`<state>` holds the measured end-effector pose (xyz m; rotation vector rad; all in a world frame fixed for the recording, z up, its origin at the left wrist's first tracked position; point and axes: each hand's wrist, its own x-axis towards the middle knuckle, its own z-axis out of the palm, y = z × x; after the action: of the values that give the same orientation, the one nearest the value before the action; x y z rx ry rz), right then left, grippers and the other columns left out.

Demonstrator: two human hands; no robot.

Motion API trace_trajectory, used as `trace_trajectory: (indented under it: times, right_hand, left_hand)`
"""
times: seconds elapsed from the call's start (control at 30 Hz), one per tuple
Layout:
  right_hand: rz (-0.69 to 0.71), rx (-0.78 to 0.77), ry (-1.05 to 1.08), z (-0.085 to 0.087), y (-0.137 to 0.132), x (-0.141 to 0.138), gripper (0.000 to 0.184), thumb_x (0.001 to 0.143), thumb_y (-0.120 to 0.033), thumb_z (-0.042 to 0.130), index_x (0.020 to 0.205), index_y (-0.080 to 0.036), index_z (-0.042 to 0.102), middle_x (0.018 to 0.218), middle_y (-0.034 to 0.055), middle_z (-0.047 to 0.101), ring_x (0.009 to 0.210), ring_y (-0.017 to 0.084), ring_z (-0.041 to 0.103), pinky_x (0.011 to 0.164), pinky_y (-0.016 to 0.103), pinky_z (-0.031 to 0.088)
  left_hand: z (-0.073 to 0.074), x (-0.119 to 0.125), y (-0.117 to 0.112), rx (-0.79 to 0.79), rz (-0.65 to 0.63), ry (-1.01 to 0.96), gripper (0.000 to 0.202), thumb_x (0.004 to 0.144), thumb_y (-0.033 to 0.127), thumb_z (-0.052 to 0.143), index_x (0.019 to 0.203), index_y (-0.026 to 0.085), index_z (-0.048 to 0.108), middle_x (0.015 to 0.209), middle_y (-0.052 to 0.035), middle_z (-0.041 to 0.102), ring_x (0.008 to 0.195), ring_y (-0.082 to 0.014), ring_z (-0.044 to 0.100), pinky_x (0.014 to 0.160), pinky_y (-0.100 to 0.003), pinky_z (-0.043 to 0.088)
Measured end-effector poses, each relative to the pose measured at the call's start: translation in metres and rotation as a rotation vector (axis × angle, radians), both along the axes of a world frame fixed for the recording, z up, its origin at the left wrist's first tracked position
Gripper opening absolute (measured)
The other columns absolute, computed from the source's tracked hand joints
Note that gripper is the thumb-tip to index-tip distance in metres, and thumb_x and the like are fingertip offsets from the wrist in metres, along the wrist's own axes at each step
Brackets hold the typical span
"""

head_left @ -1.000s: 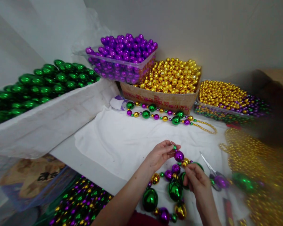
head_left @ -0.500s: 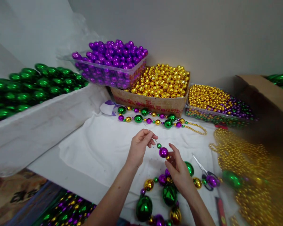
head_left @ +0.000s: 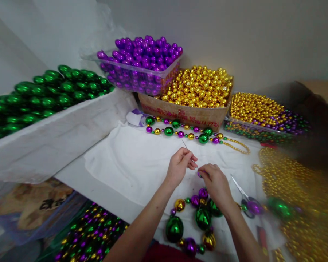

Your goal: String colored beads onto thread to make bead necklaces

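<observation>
My left hand (head_left: 179, 167) pinches a thin needle (head_left: 185, 145) whose tip sticks up past the fingers. Just to its right, my right hand (head_left: 215, 183) is curled over a purple bead (head_left: 199, 174) on the string, almost touching the left fingertips. Below both hands a half-strung necklace (head_left: 196, 222) of large green, purple and gold beads lies looped on the white cloth (head_left: 136, 163).
A finished bead string (head_left: 186, 133) lies beyond the hands. At the back stand a purple bead tub (head_left: 142, 69), a gold bead box (head_left: 196, 91) and a small-bead tray (head_left: 262, 112). Green beads (head_left: 43, 94) fill the left. Scissors (head_left: 244, 196) and gold strands (head_left: 297, 189) lie right.
My right hand moved up and closed over the purple bead, meeting the left hand. The left hand keeps its pinch on the needle; the view shifted slightly.
</observation>
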<state>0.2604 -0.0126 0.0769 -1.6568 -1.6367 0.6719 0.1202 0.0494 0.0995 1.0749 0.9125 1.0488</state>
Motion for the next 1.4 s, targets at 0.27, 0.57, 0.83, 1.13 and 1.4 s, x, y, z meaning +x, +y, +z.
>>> trace_trajectory:
  times: [0.27,0.57,0.83,1.13,1.4]
  right_hand:
    - [0.028,-0.006,0.231,-0.005,0.014,0.016,0.014,0.077,-0.023,0.06,0.064,-0.02,0.066,0.072,0.0021,0.064,0.077,0.019,0.054,0.075,0.032,0.04]
    - [-0.067,0.163,0.583,0.067,0.016,0.002,0.015,0.083,-0.025,0.054,0.08,-0.017,0.066,0.068,0.0,0.064,0.066,0.014,0.059,0.066,0.026,0.046]
    - [-0.086,0.192,1.005,0.1,0.014,0.025,0.011,0.078,-0.028,0.065,0.08,-0.018,0.066,0.058,-0.0032,0.059,0.047,0.007,0.046,0.039,0.018,0.027]
    - [-0.172,0.137,1.358,0.071,0.02,0.04,0.017,0.071,-0.029,0.075,0.076,-0.018,0.063,0.063,-0.0032,0.057,0.061,0.009,0.055,0.041,0.014,0.034]
    - [-0.666,0.547,0.877,0.083,-0.037,0.169,0.007,0.081,-0.029,0.056,0.077,-0.023,0.059,0.066,-0.0026,0.051,0.062,0.012,0.056,0.046,0.023,0.043]
  left_hand:
    - [0.001,-0.003,0.001,0.003,-0.003,-0.085,0.022,0.082,0.037,0.058,0.082,0.015,0.053,0.083,-0.0061,0.067,0.063,-0.0156,0.065,0.06,-0.028,0.053]
    - [0.025,0.021,-0.015,0.12,-0.365,-0.145,0.05,0.076,0.015,0.065,0.124,0.021,0.05,0.124,-0.0055,0.056,0.117,-0.0217,0.049,0.099,-0.031,0.038]
    - [0.053,0.028,-0.017,0.175,-0.514,0.152,0.017,0.088,0.03,0.051,0.094,0.015,0.056,0.07,0.0011,0.057,0.06,-0.0091,0.051,0.055,-0.02,0.039]
    - [0.03,0.006,-0.008,0.014,-0.557,0.287,0.023,0.085,0.036,0.05,0.083,0.014,0.058,0.061,0.001,0.058,0.048,-0.0066,0.045,0.044,-0.017,0.029]
    - [0.015,-0.023,0.007,0.025,-0.477,0.456,0.025,0.081,0.039,0.054,0.078,0.014,0.059,0.061,0.0001,0.06,0.048,-0.0083,0.044,0.044,-0.019,0.028]
